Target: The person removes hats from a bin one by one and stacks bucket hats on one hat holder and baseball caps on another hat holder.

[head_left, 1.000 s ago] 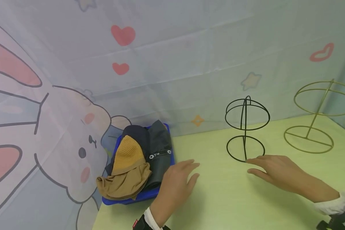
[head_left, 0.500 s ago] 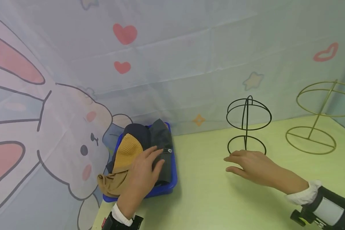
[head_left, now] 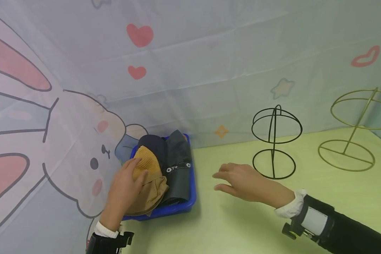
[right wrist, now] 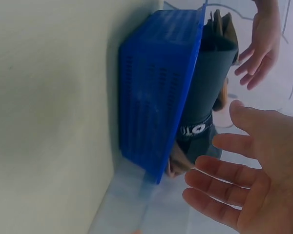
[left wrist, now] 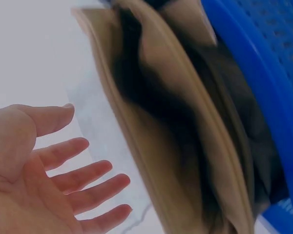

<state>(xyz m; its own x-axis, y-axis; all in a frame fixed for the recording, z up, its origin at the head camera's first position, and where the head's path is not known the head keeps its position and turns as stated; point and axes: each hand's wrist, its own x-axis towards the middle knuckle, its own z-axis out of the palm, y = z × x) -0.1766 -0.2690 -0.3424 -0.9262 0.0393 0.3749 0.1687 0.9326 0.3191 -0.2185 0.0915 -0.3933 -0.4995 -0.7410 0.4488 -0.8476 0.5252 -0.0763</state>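
Observation:
My left hand [head_left: 124, 188] hovers over the left side of a blue plastic basket [head_left: 193, 192], fingers extended. Below it lie a yellow knitted hat [head_left: 150, 163] and a tan cloth hat [head_left: 153, 194]. In the left wrist view the fingers [left wrist: 95, 175] are apart from the tan hat's brim [left wrist: 136, 146]. A navy cap [head_left: 153, 141] and a dark grey hat [head_left: 179, 187] with a black lettered band fill the rest of the basket. My right hand [head_left: 244, 181] is held above the table, right of the basket, with loosely spread fingers and nothing in it.
A black wire hat stand [head_left: 274, 158] stands upright behind and right of my right hand. Farther right is a gold wire stand [head_left: 349, 141]. A printed cloth backdrop [head_left: 203, 98] rises behind the yellow-green table [head_left: 235, 225].
My left hand has moved left from beside the basket, across the dark grey hat, to the tan and yellow hats. My right hand has moved left, away from the black stand's base.

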